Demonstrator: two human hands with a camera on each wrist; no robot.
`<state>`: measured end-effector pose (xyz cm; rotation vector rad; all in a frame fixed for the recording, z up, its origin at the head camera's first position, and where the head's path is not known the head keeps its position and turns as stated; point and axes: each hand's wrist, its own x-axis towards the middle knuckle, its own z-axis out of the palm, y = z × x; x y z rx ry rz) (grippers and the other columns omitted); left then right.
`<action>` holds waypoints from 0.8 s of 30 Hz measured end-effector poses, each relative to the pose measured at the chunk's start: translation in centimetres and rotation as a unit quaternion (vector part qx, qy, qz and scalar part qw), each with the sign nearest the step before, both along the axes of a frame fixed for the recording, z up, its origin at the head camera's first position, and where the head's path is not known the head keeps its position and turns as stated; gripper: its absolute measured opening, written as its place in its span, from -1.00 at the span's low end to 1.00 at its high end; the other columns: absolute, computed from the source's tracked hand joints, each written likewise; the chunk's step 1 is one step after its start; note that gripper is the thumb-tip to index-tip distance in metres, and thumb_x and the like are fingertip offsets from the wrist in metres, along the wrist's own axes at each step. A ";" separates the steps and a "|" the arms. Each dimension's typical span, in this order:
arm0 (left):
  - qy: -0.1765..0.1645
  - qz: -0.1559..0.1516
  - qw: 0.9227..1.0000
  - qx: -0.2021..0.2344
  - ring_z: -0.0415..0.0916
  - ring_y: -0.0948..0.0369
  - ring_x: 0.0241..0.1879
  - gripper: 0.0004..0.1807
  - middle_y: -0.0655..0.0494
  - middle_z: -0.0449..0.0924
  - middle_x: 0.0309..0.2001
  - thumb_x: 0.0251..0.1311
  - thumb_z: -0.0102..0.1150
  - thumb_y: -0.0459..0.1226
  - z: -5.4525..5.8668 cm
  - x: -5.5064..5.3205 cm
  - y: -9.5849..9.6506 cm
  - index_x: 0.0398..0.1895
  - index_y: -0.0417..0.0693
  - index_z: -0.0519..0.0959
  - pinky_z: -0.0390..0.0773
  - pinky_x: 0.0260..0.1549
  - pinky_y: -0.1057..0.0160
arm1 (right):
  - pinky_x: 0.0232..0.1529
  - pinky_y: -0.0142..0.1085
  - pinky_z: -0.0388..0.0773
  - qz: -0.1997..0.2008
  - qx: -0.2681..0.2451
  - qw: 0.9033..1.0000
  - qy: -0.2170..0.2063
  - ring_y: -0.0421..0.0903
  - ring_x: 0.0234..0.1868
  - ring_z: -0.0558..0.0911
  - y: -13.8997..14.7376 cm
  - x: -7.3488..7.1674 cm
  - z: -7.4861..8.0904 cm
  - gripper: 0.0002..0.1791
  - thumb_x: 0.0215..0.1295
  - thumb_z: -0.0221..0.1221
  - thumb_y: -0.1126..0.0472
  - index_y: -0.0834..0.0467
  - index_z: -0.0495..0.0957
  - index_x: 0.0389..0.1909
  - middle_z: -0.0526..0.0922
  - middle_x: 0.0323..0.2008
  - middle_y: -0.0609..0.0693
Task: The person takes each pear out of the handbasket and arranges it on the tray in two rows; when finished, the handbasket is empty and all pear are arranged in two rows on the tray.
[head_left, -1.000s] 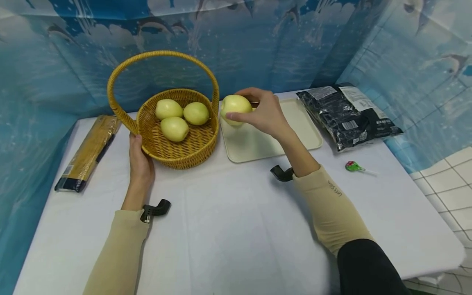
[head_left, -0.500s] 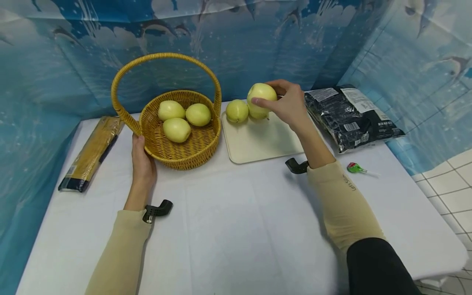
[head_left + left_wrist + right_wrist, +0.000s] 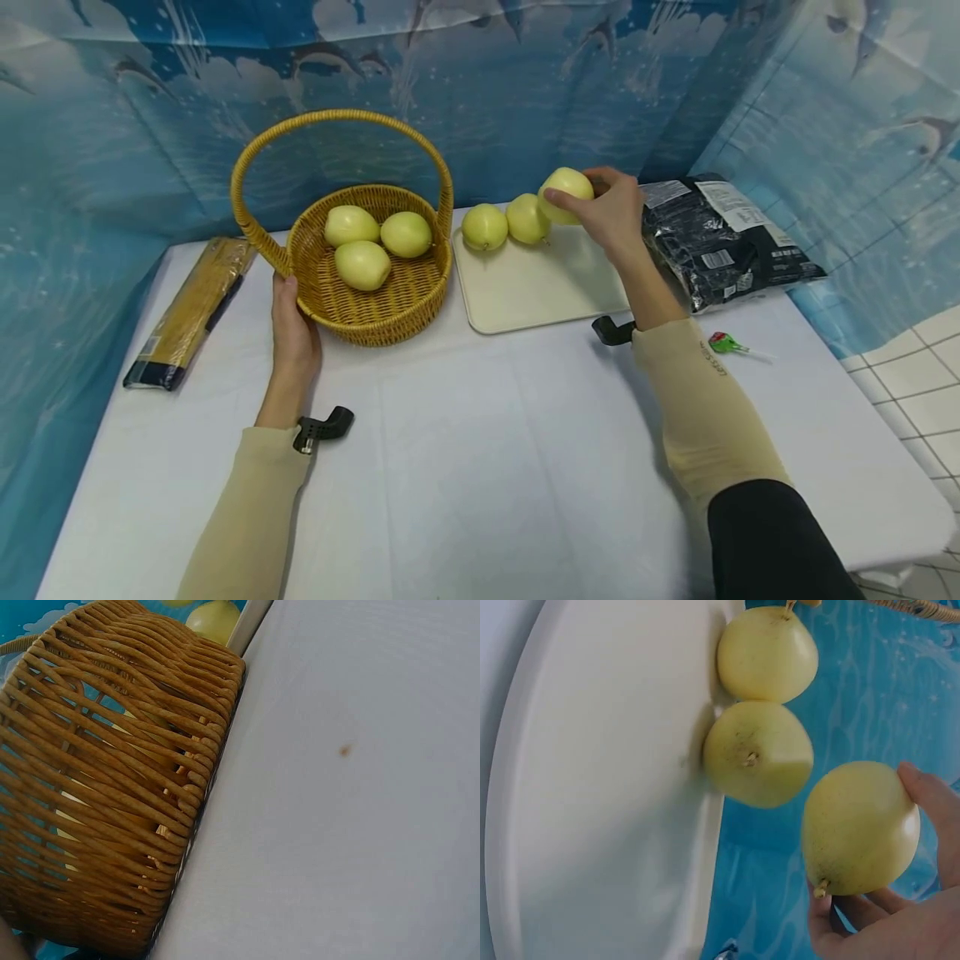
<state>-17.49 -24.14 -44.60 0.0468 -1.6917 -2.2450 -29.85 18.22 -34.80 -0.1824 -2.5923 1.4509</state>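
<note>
My right hand [image 3: 617, 215] pinches a pale yellow-green pear [image 3: 566, 195] between thumb and fingers, above the back of the cream tray [image 3: 547, 292]. In the right wrist view, that held pear [image 3: 861, 829] has its stem pointing down-left. Two more pears rest side by side on the tray's back part: the left pear [image 3: 484, 227] and the middle pear [image 3: 528, 219]. My left hand [image 3: 294, 337] holds the left side of the wicker basket [image 3: 375, 332] near its handle base, its fingers partly hidden. Inside the basket lie three pears [image 3: 363, 265].
A long packet of noodle-like sticks [image 3: 195, 312] lies left of the basket. A black plastic package [image 3: 731, 242] lies right of the tray, with a lollipop [image 3: 727, 342] in front. A blue dolphin-patterned curtain [image 3: 517, 108] hangs behind the white-covered table [image 3: 465, 467].
My right hand has carried the pear rightward from the tray's left end, uncovering two pears on the tray. The left hand keeps its place on the basket.
</note>
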 end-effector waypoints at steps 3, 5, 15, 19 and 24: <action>-0.001 -0.001 1.000 0.002 0.09 0.07 0.62 -0.41 -0.03 0.11 0.64 0.67 -0.35 -0.13 0.1 0.0 0.0 0.69 0.25 0.03 0.06 0.62 0.22 | 0.04 -0.21 0.60 -0.026 -0.007 1.000 -0.008 -0.09 0.06 0.60 0.3 -0.6 -0.5 -0.08 0.02 0.50 -0.37 0.07 0.61 0.34 0.66 0.22 0.11; -0.002 -0.002 1.000 0.004 0.09 0.08 0.62 -0.42 -0.03 0.11 0.64 0.68 -0.34 -0.12 0.1 0.0 0.0 0.69 0.26 0.03 0.06 0.62 0.23 | 0.10 -0.19 0.60 -0.040 -0.010 0.999 -0.015 -0.06 0.12 0.58 0.4 -0.9 -0.8 -0.07 0.02 0.49 -0.39 0.11 0.61 0.33 0.62 0.27 0.12; -0.007 0.002 1.000 0.003 0.08 0.09 0.63 -0.41 -0.01 0.10 0.64 0.68 -0.35 -0.13 -0.1 0.2 -0.3 0.70 0.23 0.01 0.04 0.63 0.24 | 0.36 -0.08 0.48 -0.081 -0.011 0.995 -0.057 0.10 0.42 0.35 0.5 -2.6 -2.2 -0.10 0.11 0.45 -0.35 0.26 0.59 0.25 0.42 0.40 0.17; -0.005 -0.007 1.000 0.010 0.04 0.09 0.64 -0.40 0.00 0.08 0.65 0.68 -0.35 -0.13 0.0 0.0 -0.3 0.71 0.25 -0.02 0.00 0.64 0.23 | 0.49 -0.04 0.34 -0.092 0.020 0.993 -0.078 0.13 0.47 0.27 0.7 -3.0 -2.9 -0.09 0.17 0.41 -0.34 0.29 0.56 0.28 0.42 0.40 0.19; -0.001 -0.012 1.000 0.012 0.05 0.07 0.63 -0.42 -0.03 0.09 0.64 0.69 -0.36 -0.13 0.1 -0.1 -0.3 0.70 0.24 -0.01 0.00 0.64 0.19 | 0.50 0.02 0.33 -0.093 0.046 0.990 -0.095 0.20 0.47 0.27 1.0 -3.2 -3.5 -0.05 0.20 0.35 -0.38 0.33 0.52 0.30 0.40 0.40 0.25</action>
